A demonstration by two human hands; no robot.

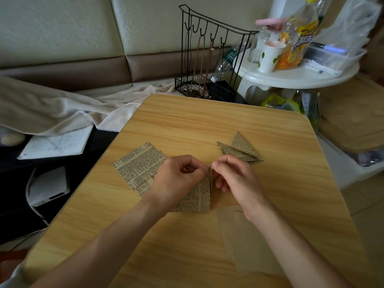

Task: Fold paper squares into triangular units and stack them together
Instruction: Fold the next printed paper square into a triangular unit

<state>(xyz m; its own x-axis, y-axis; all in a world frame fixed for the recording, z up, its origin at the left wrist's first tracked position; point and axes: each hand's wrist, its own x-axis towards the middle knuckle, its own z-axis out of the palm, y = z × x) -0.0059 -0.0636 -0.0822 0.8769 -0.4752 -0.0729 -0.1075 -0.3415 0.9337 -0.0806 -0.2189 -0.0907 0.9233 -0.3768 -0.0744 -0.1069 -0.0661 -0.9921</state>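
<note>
On the wooden table (187, 125) a newsprint paper square (197, 198) is partly folded, with its top corner raised. My left hand (178, 177) and my right hand (234, 179) both pinch that raised corner from either side. A stack of flat newsprint squares (137, 165) lies just left of my left hand. Folded triangular units (241, 149) lie stacked together beyond my right hand, apart from it.
Translucent sheets (245, 246) lie on the table under my right forearm. A black wire rack (207, 59) stands past the table's far edge, next to a white round stand (291, 75) with a cup and bottles. A cloth and a notebook (56, 142) lie at the left.
</note>
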